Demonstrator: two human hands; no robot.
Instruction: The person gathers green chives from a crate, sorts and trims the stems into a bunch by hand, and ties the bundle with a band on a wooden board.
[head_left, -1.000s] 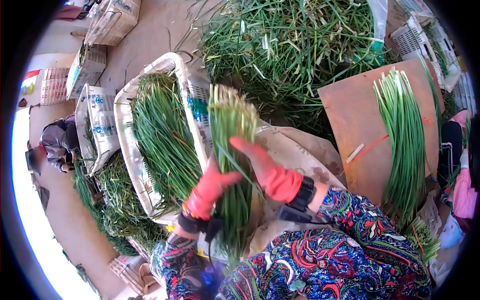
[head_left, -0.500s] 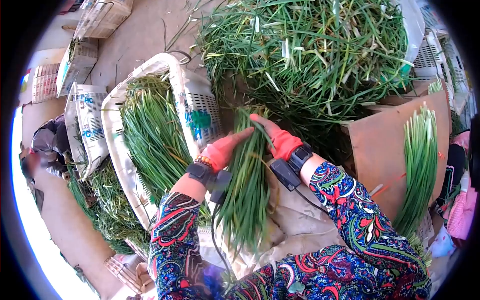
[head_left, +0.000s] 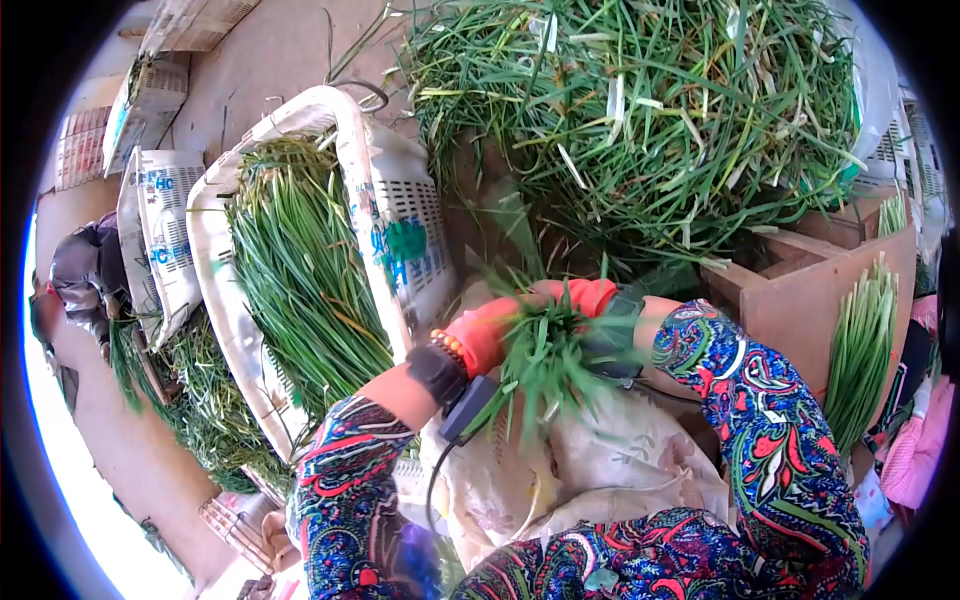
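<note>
Greens [head_left: 548,352] held between both hands [head_left: 482,332]

White crate [head_left: 165,215]: blue "HC"
Large white basket [head_left: 398,165]: blue lettering beside a green patch, only "H" readable

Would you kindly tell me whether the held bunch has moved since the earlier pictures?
Yes: judged against the white crate, the bunch has shifted rightward in the view, leaving a wider gap between them.
</note>
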